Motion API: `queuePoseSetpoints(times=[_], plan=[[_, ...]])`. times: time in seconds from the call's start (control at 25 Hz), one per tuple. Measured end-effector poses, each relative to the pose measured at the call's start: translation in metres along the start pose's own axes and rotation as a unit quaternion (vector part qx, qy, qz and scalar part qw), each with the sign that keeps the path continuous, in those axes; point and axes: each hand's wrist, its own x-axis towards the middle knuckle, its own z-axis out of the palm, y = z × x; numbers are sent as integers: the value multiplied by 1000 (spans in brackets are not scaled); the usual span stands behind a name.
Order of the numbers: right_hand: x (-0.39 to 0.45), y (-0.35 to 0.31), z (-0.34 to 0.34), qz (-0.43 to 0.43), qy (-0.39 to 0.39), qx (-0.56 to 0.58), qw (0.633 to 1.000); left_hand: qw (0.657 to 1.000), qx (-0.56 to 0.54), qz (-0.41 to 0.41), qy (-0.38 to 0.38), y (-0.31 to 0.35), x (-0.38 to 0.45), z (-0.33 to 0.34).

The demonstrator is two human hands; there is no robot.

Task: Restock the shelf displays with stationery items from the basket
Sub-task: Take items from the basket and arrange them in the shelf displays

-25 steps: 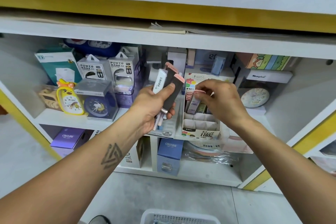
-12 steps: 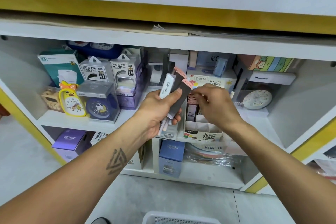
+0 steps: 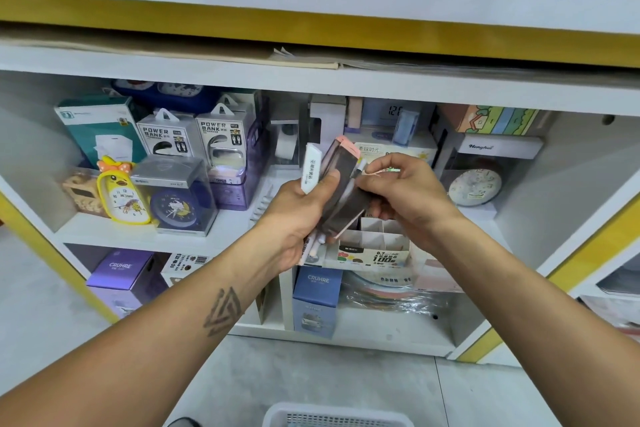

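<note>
Over on the left, our left hand is gripping a bundle of packs; our right hand is pinching one pack free. Next it's probably needing a slot in the divided display box below.

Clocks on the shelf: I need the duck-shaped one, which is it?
The yellow clock with the orange bow, far left of the shelf; the dark blue clock beside it sits in a clear box, the white clock far right.
</note>
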Motion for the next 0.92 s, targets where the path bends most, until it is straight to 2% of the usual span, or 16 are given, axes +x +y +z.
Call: queuePoseSetpoints(times=[0.24,0.4,0.48,0.6,0.72,0.8,0.92], plan=[[3,-10,-31,-56,21,-87,994,999,14,-6,38,0,6,-9],[6,-5,-36,-66,6,-192,979,999,-7,-4,40,1,7,-15],[10,2,-31,-78,-3,-273,959,999,-21,-4,25,0,7,-15],[13,13,-23,-115,-14,-317,941,1000,-19,1,18,-1,6,-14],[15,19,-23,-183,-13,-431,884,1000,-12,13,17,0,6,-15],[14,22,-20,-199,-13,-450,870,1000,-12,18,17,1,6,-15],[12,30,-10,-204,-40,-416,885,999,-12,23,24,2,5,-16]])
